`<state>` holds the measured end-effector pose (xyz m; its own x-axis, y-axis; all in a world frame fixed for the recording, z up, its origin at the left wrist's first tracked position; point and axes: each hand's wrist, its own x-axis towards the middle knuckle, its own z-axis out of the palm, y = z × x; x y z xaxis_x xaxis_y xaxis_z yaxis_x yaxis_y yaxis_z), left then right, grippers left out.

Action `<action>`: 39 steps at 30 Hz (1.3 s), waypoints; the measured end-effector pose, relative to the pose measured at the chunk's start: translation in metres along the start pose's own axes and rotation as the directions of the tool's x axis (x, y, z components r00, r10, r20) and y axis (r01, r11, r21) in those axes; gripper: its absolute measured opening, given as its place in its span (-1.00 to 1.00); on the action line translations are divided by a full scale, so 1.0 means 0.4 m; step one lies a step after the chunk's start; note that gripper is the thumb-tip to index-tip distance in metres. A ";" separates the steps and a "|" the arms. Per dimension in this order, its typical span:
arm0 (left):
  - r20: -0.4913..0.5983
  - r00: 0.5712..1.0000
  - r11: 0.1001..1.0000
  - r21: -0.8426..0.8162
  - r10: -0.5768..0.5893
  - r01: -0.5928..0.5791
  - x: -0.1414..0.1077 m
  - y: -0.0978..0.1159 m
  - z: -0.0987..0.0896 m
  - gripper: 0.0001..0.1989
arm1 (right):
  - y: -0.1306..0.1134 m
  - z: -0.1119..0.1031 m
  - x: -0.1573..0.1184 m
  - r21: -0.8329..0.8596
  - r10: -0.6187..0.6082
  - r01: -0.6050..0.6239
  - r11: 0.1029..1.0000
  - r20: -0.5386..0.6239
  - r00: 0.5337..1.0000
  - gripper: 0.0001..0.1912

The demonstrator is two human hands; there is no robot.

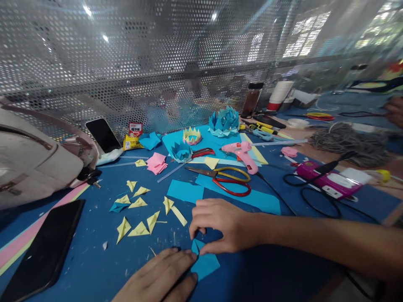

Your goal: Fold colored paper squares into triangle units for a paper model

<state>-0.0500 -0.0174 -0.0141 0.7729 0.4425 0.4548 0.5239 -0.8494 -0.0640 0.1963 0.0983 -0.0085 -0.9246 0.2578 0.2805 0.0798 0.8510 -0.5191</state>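
Observation:
A small square of blue paper [206, 265] lies at the bottom centre of the head view, its top left corner folded up. My right hand [228, 224] reaches in from the right, with thumb and forefinger closed at that folded corner. From below, my left hand [160, 274] presses its fingertips and thumb on the sheet's left edge. Several folded yellow paper pieces [138, 229] and one folded blue piece [119, 206] are left of the hands. Beyond my right hand lie blue paper strips [185, 191] and scissors [231, 174] with red and yellow handles.
A pink glue gun [244, 153], a blue paper flower [224, 121] and a yellow paper ring [192, 136] stand farther back. Two phones, one black phone [44, 247] in front, and a bag [34, 155] occupy the left. A purple power strip [330, 178] with cables lies right.

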 end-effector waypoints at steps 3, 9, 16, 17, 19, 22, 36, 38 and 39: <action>-0.270 0.962 0.999 -0.033 -0.041 0.034 -0.001 0.007 0.045 -0.63 | 0.001 0.002 0.001 0.032 -0.016 0.016 0.999 -0.011 1.000 -0.73; -0.186 0.982 1.000 -0.002 0.021 -0.022 -0.030 0.011 0.105 -0.70 | -0.001 -0.002 0.004 0.079 -0.028 0.027 0.997 0.015 0.999 -0.73; -0.196 0.980 1.000 0.008 0.030 -0.029 -0.030 0.012 0.091 -0.70 | -0.002 0.000 0.000 0.027 -0.074 0.073 0.997 0.021 0.997 -0.84; -0.178 0.983 0.999 0.014 0.038 -0.036 -0.030 0.012 0.087 -0.67 | -0.003 0.002 0.000 0.004 -0.101 0.101 0.995 0.005 0.995 -0.87; -0.113 0.991 0.998 0.025 0.066 -0.064 -0.030 0.011 0.078 -0.60 | -0.008 0.005 -0.001 -0.063 -0.165 0.163 0.985 -0.037 0.986 -0.89; -0.092 0.992 0.997 0.024 0.081 -0.079 -0.027 0.010 0.070 -0.59 | -0.018 0.004 -0.003 -0.171 -0.233 0.219 0.961 -0.068 0.970 -0.88; -0.119 0.991 0.998 0.043 0.058 -0.053 -0.011 0.010 0.039 -0.58 | -0.038 -0.001 -0.002 0.073 -0.004 0.017 0.997 -0.176 0.984 -0.58; -0.090 0.993 0.995 0.059 0.080 -0.075 -0.013 0.008 0.039 -0.59 | -0.036 0.001 -0.002 0.127 0.072 -0.054 0.990 -0.140 0.987 -0.57; -0.071 0.993 0.994 0.063 0.093 -0.089 -0.015 0.008 0.040 -0.59 | -0.034 0.004 -0.002 0.128 0.086 -0.070 0.989 -0.123 0.989 -0.58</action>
<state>-0.0473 -0.0180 -0.0312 0.7911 0.3398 0.5085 0.4745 -0.8657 -0.1596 0.1953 0.0859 -0.0028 -0.8615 0.3841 0.3321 0.0959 0.7653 -0.6365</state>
